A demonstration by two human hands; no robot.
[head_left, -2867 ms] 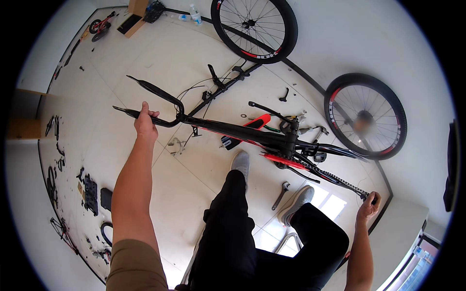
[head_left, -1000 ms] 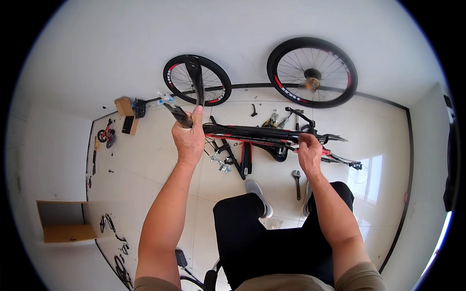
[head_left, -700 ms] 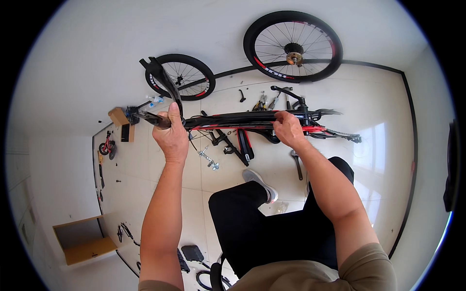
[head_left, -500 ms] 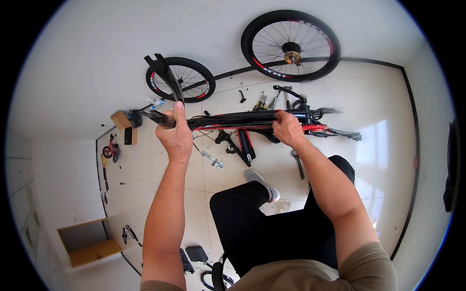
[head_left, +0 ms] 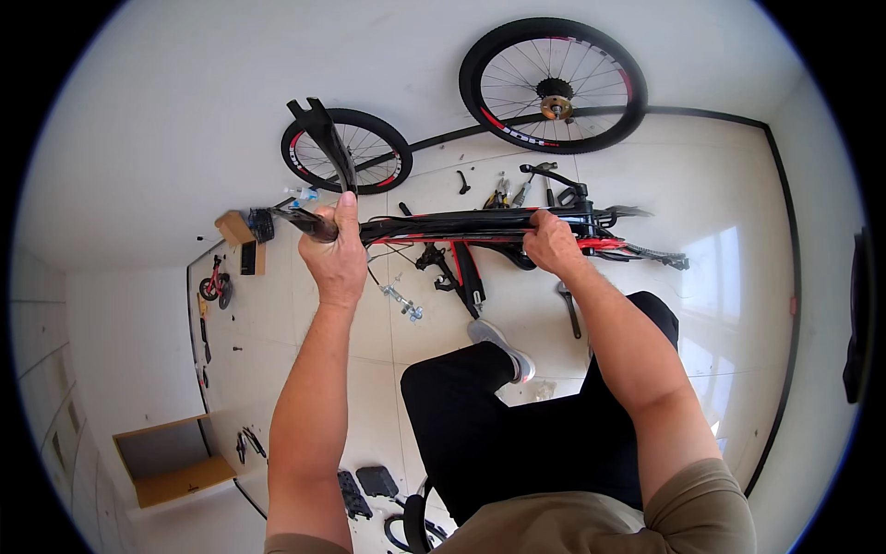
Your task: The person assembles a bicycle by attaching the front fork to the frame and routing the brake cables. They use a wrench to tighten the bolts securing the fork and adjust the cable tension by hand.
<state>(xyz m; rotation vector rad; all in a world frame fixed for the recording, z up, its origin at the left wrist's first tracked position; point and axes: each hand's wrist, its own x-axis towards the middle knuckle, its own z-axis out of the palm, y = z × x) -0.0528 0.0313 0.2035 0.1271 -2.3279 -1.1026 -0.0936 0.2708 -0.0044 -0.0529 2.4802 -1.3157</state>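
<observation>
A black and red bicycle frame (head_left: 443,226) lies sideways across in front of me, without wheels. My left hand (head_left: 332,257) is closed around the head end, at the base of the black front fork (head_left: 325,134). One fork blade points up and away; another black part juts out left past my thumb. On the frame's tubing, near the seat end, my right hand (head_left: 552,244) is curled closed; its fingertips are partly hidden. Dark cables run along the tubes between my hands. At the right end sits the chain (head_left: 660,256).
Against the far wall lean a large wheel (head_left: 554,88) and a smaller-looking wheel (head_left: 378,152). Hand tools (head_left: 503,192) lie beyond the frame, and an adjustable wrench (head_left: 570,309) near my leg. Left are a cardboard box (head_left: 231,226) and a small red bike (head_left: 215,284).
The fork has swung slightly to the right in the picture. Both hands keep their places on the bicycle, shifting only a little.
</observation>
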